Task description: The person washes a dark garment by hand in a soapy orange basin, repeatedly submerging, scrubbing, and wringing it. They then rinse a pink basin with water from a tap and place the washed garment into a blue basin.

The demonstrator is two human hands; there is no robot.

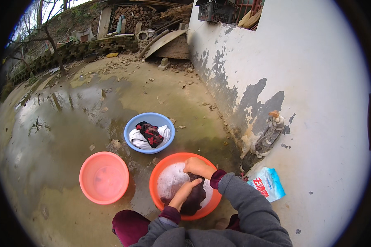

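Right before me stands an orange plastic basin (158, 202) holding foamy, sudsy water (170, 179). A dark maroon cloth or garment (193, 202) lies bunched in it, partly in the suds. My left hand (185, 191) grips the cloth from the near side. Across the basin, my right hand (198, 166) has its fingers curled down at the cloth's upper end; its fingertips are hidden. Beyond the orange basin sits a blue basin (128, 143) with white cloth (139, 139) and a black-and-red patterned cloth (150, 134). A pink basin (103, 176) stands to the left.
A blue-and-white detergent bag (273, 185) bearing writing leans by the white wall (312, 123) on my right. A cloth-wrapped pipe (269, 137) juts from that wall. Wet concrete (68, 132) spreads leftward. Stacked firewood (139, 18) and a leaning board (167, 41) are farther back.
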